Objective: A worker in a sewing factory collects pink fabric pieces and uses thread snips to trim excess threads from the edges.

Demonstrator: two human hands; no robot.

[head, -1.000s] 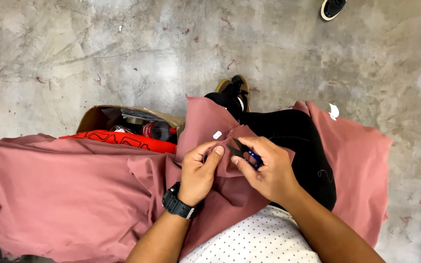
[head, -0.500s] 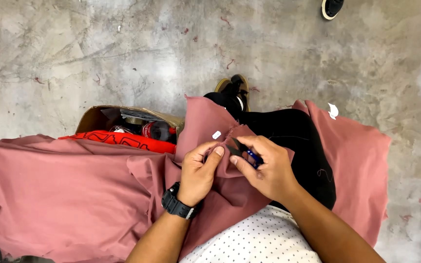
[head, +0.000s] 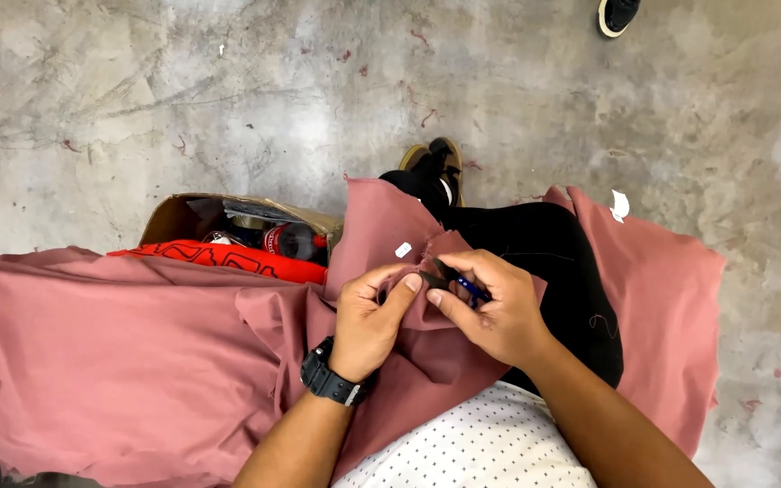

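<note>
A large dusty-pink cloth is spread over my lap and spills to both sides. My left hand, with a black watch on its wrist, pinches a raised fold of this cloth. My right hand pinches the same fold from the other side and holds a small blue and black tool against the seam. A small white tag sits on the cloth just above my hands. My black trouser leg and a dark shoe show beyond the fold.
An open cardboard box stands on the concrete floor to my left, holding a red-capped bottle and other items, with a red cloth across it. Another person's shoe is at the top edge. A white scrap lies on the cloth's right part.
</note>
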